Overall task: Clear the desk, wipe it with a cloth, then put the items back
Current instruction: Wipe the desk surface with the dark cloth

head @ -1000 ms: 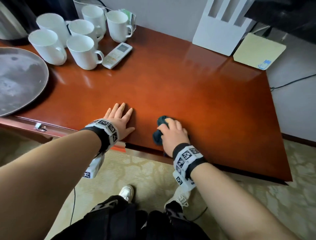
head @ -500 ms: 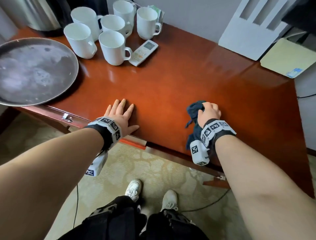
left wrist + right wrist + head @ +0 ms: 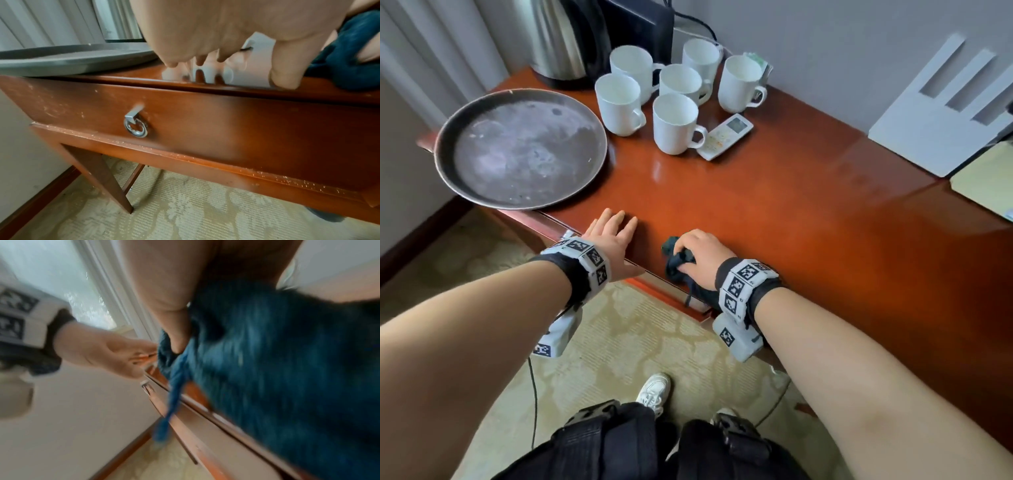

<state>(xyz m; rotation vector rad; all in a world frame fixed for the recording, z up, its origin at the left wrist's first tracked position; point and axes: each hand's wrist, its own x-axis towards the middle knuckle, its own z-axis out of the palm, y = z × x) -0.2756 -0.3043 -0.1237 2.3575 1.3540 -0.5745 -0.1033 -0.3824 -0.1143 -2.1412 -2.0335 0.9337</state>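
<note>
My right hand (image 3: pixel 697 251) grips a bunched dark blue cloth (image 3: pixel 674 260) against the red-brown desk (image 3: pixel 808 222) at its front edge; part of the cloth (image 3: pixel 267 369) hangs over the edge, blurred in the right wrist view. My left hand (image 3: pixel 613 233) lies flat on the desk top just left of the cloth, fingers straight. In the left wrist view the left hand's fingers (image 3: pixel 283 76) press on the desk edge with the cloth (image 3: pixel 345 65) beside them. Several white mugs (image 3: pixel 674 123) and a white remote (image 3: pixel 726 137) stand at the back left.
A round dark metal tray (image 3: pixel 520 150) lies at the left end, overhanging the front edge. A steel kettle (image 3: pixel 561 37) stands behind it. A white slotted panel (image 3: pixel 941 113) leans on the wall at the right. Under the top is a drawer with a ring pull (image 3: pixel 135 128).
My right hand has swept the cloth leftward along the front edge, closer to my left hand. The left hand has stayed flat in place.
</note>
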